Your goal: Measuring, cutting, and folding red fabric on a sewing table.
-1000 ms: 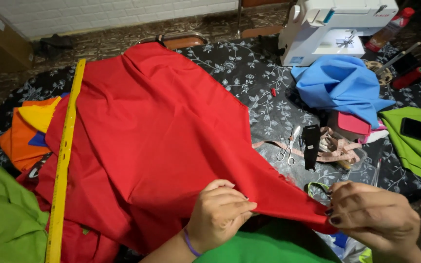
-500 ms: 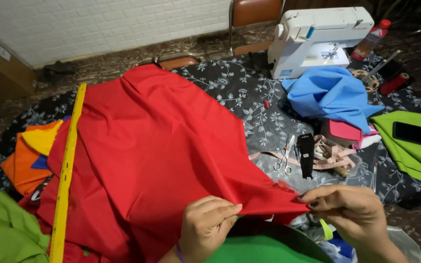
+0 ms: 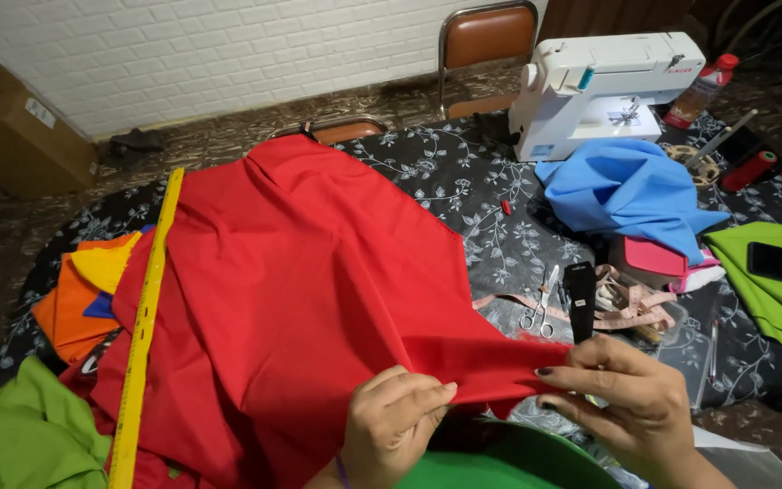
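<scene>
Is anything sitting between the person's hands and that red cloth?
Nothing visible does. The left hand and right hand both pinch the near edge of the red cloth directly. The yellow ruler lies across the cloth's far left side, away from both hands.

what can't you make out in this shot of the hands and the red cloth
- Head view: the red cloth covers the table's middle; what lies under it is hidden.
- Left hand wrist and right hand forearm are cut off by the bottom edge.
- The yellow ruler marks are too small to read.
- The scissors tips are too small to tell.
</scene>
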